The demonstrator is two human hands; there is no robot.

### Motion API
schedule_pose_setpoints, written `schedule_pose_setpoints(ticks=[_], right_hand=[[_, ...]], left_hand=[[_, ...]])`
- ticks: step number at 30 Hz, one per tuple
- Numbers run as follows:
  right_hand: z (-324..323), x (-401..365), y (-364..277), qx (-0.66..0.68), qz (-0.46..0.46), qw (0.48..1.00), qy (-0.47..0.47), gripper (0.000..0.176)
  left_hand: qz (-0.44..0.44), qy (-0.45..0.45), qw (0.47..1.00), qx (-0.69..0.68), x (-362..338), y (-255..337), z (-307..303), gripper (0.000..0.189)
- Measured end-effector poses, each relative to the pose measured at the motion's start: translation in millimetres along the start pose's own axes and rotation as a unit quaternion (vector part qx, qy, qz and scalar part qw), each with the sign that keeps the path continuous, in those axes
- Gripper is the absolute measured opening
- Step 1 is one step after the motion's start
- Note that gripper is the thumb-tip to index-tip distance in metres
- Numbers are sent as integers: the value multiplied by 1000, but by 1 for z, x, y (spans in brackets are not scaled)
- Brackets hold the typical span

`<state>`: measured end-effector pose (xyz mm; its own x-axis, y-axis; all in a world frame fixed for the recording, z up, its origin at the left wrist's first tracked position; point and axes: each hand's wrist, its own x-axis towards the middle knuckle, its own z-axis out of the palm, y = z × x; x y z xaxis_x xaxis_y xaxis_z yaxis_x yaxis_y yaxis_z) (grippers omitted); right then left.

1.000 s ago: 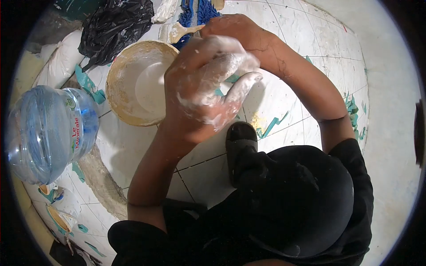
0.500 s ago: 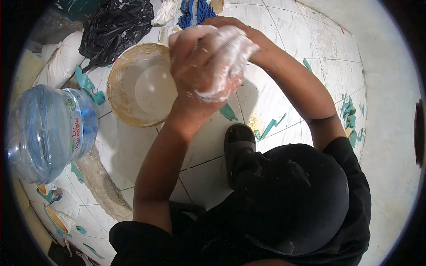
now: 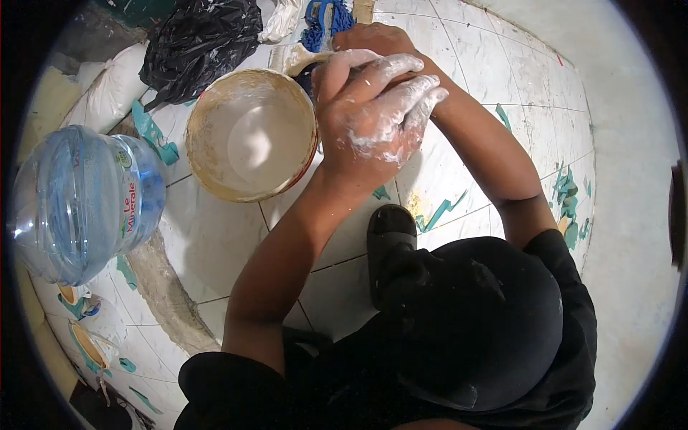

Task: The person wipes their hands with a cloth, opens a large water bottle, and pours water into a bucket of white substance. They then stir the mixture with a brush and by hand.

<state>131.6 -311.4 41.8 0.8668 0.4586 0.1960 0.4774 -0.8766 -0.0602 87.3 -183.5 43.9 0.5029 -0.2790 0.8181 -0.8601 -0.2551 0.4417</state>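
1. Right hand [image 3: 371, 39] looks closed on the brush handle; your left hand [image 3: 373, 127], white-smeared, has part-curled fingers; can't tell if it holds anything.
2. Jug [image 3: 68, 208], at your left; label reads "Le Minerale"; finer print unreadable.
3. Bucket [image 3: 195, 159], pale mix [image 3: 252, 147] inside; sits between jug and hands.
4. Brush [image 3: 288, 60], just past bucket rim; slick fingers could make it slip; loaded bristles could drip on tiles [image 3: 215, 251].
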Motion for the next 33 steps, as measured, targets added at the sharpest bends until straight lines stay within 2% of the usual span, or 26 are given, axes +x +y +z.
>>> schedule_pose_setpoints(ticks=[2,4,5,6,9,12,13,14,16,18,20,22,25,26,28,31,33], right_hand=[[-8,8,-11,-72,70,992,-76,22],[-16,12,-14,-25,50,997,-53,21],[-27,24,-29,-106,165,962,-191,21],[-28,25,-28,-116,165,962,-183,21],[-21,25,-24,-118,141,972,-144,20],[-18,18,-14,-7,40,997,-66,17],[-14,12,-11,84,12,995,45,17],[-11,13,-10,70,24,997,16,17],[-11,12,-9,17,-26,999,41,18],[-21,17,-18,-18,76,993,-89,20],[-47,30,-40,-82,163,962,-202,24],[-46,26,-41,-84,159,978,-102,24],[-46,19,-27,5,91,993,-81,25],[-46,17,-28,29,95,992,-76,25],[-41,17,-24,78,56,995,-5,25],[-37,15,-23,117,25,993,13,27],[-41,16,-24,166,40,985,-38,27]], left_hand=[[-30,117,993,7,-6,-13,12,16],[6,157,986,54,3,-33,2,11],[-63,151,986,39,3,-42,-9,12],[-130,143,981,23,7,-45,-17,13],[-12,81,982,172,12,-30,-32,13],[-14,133,991,-3,9,-21,-7,10],[-21,136,990,-37,7,-20,-4,9],[-18,129,990,-46,3,-23,-3,8],[-27,123,991,-36,7,-25,-5,6],[-52,123,991,9,16,-29,-7,5],[-55,97,984,137,9,-61,-14,6],[36,68,980,186,9,-65,-39,14],[-13,116,991,-63,17,-29,-24,27],[24,108,990,-83,12,-28,-16,31],[-63,54,994,-77,12,-21,-20,27],[-3,128,987,-97,9,-34,-13,18],[38,140,989,-30,12,-36,-12,16]])
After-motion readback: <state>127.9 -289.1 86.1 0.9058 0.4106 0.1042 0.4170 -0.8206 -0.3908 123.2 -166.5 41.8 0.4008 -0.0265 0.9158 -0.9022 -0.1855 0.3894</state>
